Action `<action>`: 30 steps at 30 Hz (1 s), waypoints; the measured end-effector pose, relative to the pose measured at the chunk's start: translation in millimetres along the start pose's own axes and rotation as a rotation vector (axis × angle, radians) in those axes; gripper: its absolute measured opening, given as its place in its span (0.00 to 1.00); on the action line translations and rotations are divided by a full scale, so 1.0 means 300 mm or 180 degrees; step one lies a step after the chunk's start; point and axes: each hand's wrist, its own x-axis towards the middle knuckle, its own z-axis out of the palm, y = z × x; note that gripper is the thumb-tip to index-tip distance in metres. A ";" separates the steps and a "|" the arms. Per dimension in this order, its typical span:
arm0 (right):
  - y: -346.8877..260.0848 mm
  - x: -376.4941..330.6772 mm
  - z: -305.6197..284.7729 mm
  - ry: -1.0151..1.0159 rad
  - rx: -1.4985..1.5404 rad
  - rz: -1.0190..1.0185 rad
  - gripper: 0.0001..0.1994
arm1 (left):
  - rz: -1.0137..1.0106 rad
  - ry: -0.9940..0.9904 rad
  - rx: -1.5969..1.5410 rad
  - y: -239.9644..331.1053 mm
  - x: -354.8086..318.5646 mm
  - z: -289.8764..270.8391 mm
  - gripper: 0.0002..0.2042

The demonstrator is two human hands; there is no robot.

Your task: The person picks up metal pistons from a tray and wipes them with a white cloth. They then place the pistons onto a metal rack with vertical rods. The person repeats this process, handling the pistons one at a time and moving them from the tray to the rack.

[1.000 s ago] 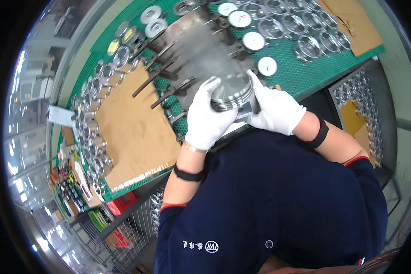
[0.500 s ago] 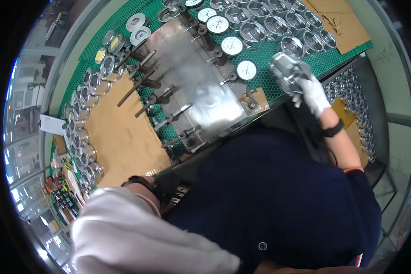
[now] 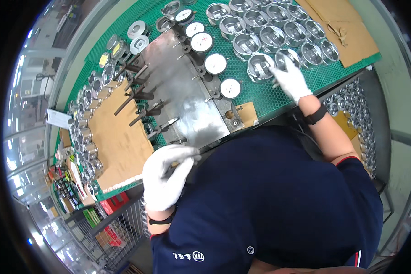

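My right hand (image 3: 291,83), in a white glove, has its fingertips on the near rim of a metal piston (image 3: 260,67). That piston stands open end up at the near corner of a group of similar pistons (image 3: 272,37) on the green mat. Just beyond it, another piston (image 3: 288,56) is partly covered by my fingers. My left hand (image 3: 165,178), also gloved in white, hovers before the near edge of a steel plate fixture (image 3: 187,98). Its thumb and fingers are curled together at the tips, with nothing visible between them.
Several round dial gauges (image 3: 215,64) line the fixture's right side, and clamp arms (image 3: 137,95) its left. A row of pistons (image 3: 84,112) borders the cardboard sheet (image 3: 116,137) at left. More cardboard (image 3: 340,32) lies far right. Below right, a bin holds many metal parts (image 3: 340,98).
My right hand has moved left and set the piston upright beside the group. My left hand has swung from the lower left toward the fixture's near edge. The view has shifted slightly.
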 end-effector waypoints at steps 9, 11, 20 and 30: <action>-0.074 0.400 0.033 -0.1373 -0.2290 -0.0445 0.59 | -0.0740 0.0450 -0.0029 -0.116 -0.137 0.167 0.09; -0.099 0.334 0.061 -0.1430 -0.2099 -0.0397 0.58 | -0.0427 0.0524 0.0379 -0.140 -0.173 0.181 0.11; 0.021 0.453 0.103 -0.1678 -0.2497 0.0177 0.50 | -0.1054 0.0815 -0.0395 -0.205 -0.312 0.168 0.11; 0.239 0.638 0.050 -0.1094 -0.2462 -0.0231 0.35 | -0.1146 0.1008 -0.0719 -0.387 -0.444 0.196 0.11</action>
